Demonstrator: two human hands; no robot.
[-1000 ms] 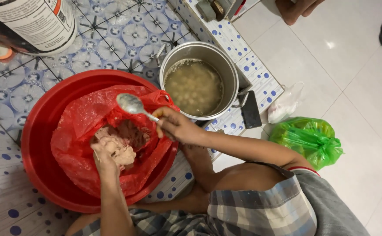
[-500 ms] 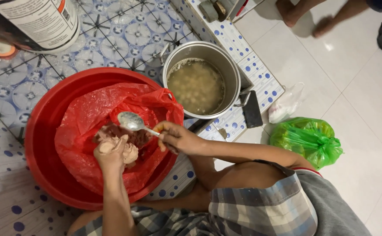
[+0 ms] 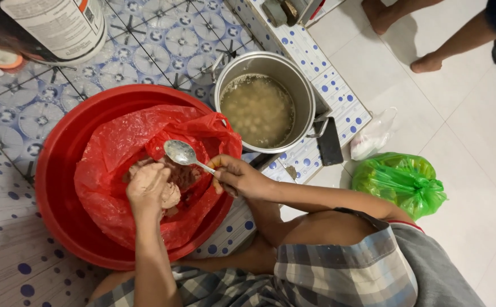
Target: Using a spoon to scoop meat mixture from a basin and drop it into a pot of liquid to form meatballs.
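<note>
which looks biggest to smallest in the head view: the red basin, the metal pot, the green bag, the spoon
1. red basin, clearly the widest.
2. metal pot.
3. green bag, looks a bit smaller than the pot, but it lies lower on the floor, so that ranking is unsure.
4. spoon, held in the right hand.

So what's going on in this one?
A person crouches on the tiled floor over a red basin lined with a red plastic bag. The left hand grips a lump of pale minced paste, while the right hand holds a metal spoon above it. A steel pot of cloudy broth stands beside it.
</note>
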